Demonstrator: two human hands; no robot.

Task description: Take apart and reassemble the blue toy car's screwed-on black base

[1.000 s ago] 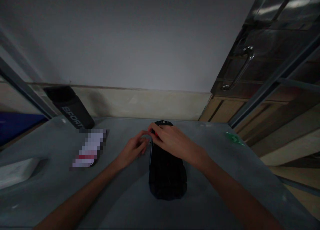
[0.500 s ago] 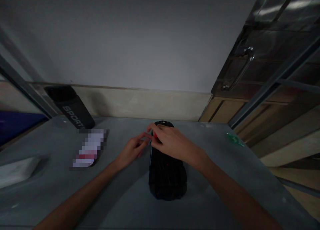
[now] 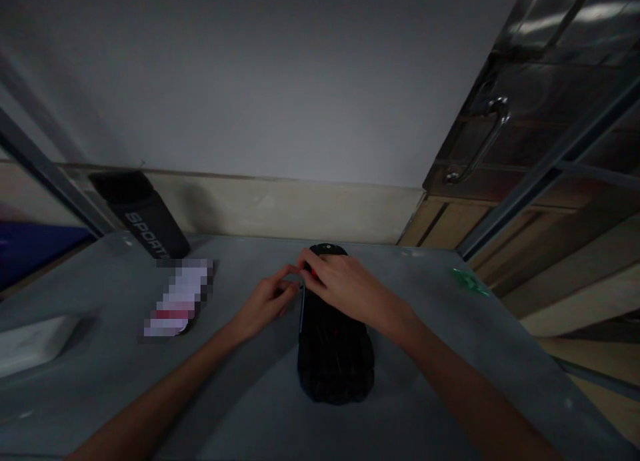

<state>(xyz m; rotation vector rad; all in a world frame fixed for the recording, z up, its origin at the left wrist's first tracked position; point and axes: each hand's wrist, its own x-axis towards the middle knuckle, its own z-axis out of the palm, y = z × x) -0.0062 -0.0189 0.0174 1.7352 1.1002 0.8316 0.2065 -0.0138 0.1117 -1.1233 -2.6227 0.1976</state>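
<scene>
A long black object (image 3: 336, 361), shaped somewhat like a toy car seen from above, lies on the grey table in front of me. My right hand (image 3: 340, 281) is over its far half, with thumb and forefinger pinched together at its left edge. Something small and red (image 3: 314, 273) shows between those fingers; its kind is unclear. My left hand (image 3: 267, 301) is just left of the black object, its fingers curled and its fingertips meeting those of the right. What the left fingers hold, if anything, is too small to make out.
A dark bottle (image 3: 145, 217) marked SPORT stands at the back left. Near it lies a phone-like thing (image 3: 180, 297), blurred out. A white block (image 3: 40, 341) is at the left edge. Green crumpled plastic (image 3: 469, 281) lies on the right of the table (image 3: 425, 381).
Both hands stay at the same spot, with only small shifts of the fingers at the black object's left edge. The black object keeps its place.
</scene>
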